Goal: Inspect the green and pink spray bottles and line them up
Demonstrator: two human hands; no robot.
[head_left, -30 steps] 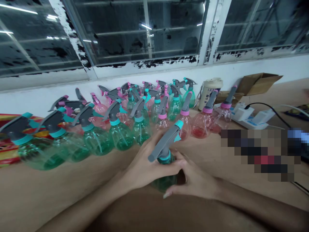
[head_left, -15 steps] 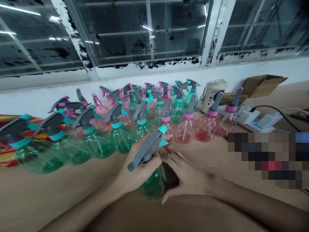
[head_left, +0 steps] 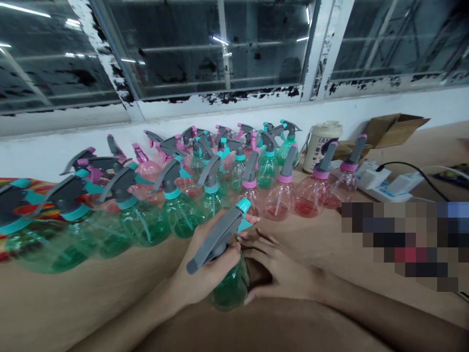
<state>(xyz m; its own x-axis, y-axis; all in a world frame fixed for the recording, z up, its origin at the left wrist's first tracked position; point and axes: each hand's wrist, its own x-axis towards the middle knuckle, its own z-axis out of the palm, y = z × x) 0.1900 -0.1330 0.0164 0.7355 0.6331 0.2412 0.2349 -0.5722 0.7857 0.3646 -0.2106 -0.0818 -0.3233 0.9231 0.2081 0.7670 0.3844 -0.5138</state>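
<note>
A green spray bottle [head_left: 231, 289] with a grey and turquoise trigger head stands before me, its trigger pointing away to the right. My left hand [head_left: 200, 269] is wrapped around its neck under the grey head, so the collar is hidden. On the bottle's right side is my right hand [head_left: 280, 269], fingers spread and thumb tip at the lower body; whether it presses on the bottle I cannot tell. Behind my hands runs a row of similar bottles, green ones such as one spray bottle [head_left: 182, 215] to the left and pink ones such as another spray bottle [head_left: 277, 203] to the right.
More spray bottles crowd behind the row, against the white wall [head_left: 176, 120] below the windows. At the right back stand a lidded cup [head_left: 322, 142], an opened cardboard box [head_left: 394, 131] and a power strip [head_left: 390, 190] with plugs. A blurred-out patch covers the table's right side.
My right thumb has come closer to the lower part of the bottle. The left hand keeps its hold, and the whole view has shifted slightly.
</note>
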